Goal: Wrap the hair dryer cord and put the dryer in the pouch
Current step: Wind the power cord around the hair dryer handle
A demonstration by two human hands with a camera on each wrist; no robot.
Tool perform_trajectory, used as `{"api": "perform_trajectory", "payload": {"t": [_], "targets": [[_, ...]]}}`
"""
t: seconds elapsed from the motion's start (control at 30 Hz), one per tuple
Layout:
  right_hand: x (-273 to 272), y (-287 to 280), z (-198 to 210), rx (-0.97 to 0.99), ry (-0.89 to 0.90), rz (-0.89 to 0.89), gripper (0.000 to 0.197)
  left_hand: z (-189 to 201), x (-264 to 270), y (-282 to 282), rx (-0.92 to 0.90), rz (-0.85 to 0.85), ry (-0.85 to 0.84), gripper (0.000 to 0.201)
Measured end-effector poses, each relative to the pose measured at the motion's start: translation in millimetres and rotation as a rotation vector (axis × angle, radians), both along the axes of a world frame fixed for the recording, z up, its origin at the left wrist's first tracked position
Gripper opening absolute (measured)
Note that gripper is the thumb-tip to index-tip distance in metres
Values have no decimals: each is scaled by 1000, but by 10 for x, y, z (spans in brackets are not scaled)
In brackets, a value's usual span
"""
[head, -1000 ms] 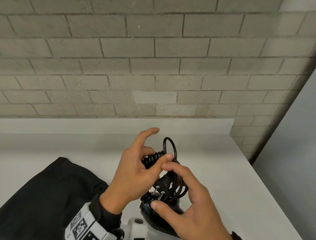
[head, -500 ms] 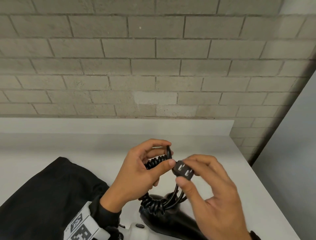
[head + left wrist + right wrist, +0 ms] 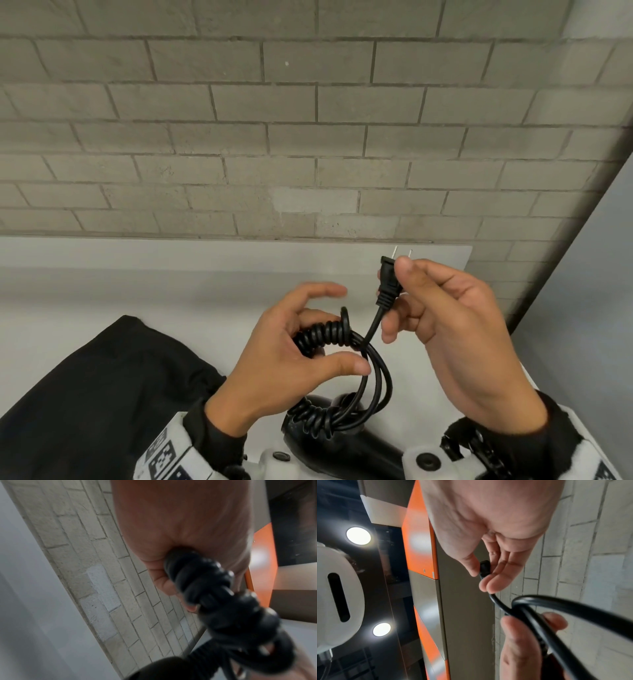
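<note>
Here your right hand (image 3: pixel 455 329) pinches the plug (image 3: pixel 388 281) prongs-up, likely to draw the tail snug; your left hand (image 3: pixel 291 356), beside it, grips the coiled cord (image 3: pixel 325 334), dryer (image 3: pixel 346 448) below, pouch (image 3: pixel 102 394) leftward.

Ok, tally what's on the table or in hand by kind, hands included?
Hands: 2, left hand and right hand
Hair dryer: 1
Cord with plug: 1
Black pouch: 1
Total: 5
</note>
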State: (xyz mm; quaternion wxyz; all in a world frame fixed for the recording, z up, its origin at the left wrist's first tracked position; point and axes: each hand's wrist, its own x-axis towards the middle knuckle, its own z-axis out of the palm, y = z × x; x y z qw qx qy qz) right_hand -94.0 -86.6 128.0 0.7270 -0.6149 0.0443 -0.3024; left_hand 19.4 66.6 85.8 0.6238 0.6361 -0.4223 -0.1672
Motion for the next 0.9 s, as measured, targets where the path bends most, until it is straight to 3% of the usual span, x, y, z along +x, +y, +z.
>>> {"api": "perform_trajectory", "payload": {"t": [0.13,0.67,0.9], "targets": [[3,24,23,64,13,32,33,17,-5,-7,-46,23,-54,50],[-9,-181,141,193,-68,-45,25,38,-18,-19,28,-71,-303,17],[19,-268,99,259,-63,-63,26,56,-16,-5,20,-10,-346,32]]}}
